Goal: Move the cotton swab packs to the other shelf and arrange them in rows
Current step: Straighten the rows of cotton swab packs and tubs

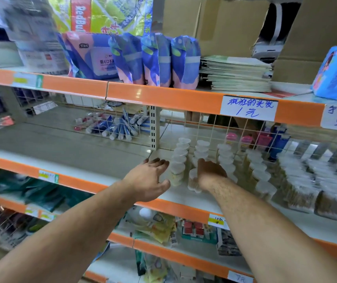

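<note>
From the head camera, both hands reached into the middle shelf [94, 160]. The cotton swab packs [200, 154], upright tubs with clear lids, stood in rows running toward 12 o'clock. The front pack [176, 174] stood just at 3 o'clock of the left hand [150, 178], whose spread fingers touched or nearly touched it. The right hand [210, 172] curled over the next row, seemingly clasping a tilted pack [194, 181]; blur hid the grip. The bare shelf bay lay toward 9 o'clock.
</note>
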A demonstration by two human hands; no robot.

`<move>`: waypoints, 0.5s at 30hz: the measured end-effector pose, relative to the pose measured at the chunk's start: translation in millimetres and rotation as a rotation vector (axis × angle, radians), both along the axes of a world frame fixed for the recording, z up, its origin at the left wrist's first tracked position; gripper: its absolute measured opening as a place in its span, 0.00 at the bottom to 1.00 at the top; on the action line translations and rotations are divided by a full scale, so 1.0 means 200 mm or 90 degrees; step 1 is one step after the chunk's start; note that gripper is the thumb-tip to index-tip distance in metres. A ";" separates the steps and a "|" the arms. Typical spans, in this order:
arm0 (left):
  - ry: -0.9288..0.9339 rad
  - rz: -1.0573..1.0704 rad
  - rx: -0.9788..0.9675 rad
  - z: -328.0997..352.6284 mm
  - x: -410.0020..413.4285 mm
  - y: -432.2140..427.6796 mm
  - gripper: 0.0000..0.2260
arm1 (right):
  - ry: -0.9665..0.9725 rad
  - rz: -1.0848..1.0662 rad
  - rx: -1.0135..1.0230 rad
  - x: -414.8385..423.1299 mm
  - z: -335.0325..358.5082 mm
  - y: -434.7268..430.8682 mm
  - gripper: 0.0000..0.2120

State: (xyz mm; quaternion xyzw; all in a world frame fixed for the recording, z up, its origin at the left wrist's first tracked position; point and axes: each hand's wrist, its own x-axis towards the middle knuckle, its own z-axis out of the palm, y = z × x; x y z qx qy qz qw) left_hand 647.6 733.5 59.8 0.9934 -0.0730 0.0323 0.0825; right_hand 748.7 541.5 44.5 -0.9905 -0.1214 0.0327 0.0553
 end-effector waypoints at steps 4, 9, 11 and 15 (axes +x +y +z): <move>0.005 -0.017 -0.001 0.00 0.00 -0.06 0.31 | 0.029 0.019 0.014 -0.03 0.01 -0.05 0.27; 0.000 -0.039 -0.005 0.03 0.02 -0.16 0.30 | 0.049 0.000 0.085 -0.05 0.11 -0.13 0.13; -0.003 -0.048 -0.009 0.05 0.02 -0.20 0.30 | 0.051 -0.024 0.132 -0.07 0.16 -0.16 0.13; -0.028 -0.073 -0.003 0.03 0.06 -0.28 0.32 | 0.029 -0.015 0.092 -0.16 0.25 -0.21 0.07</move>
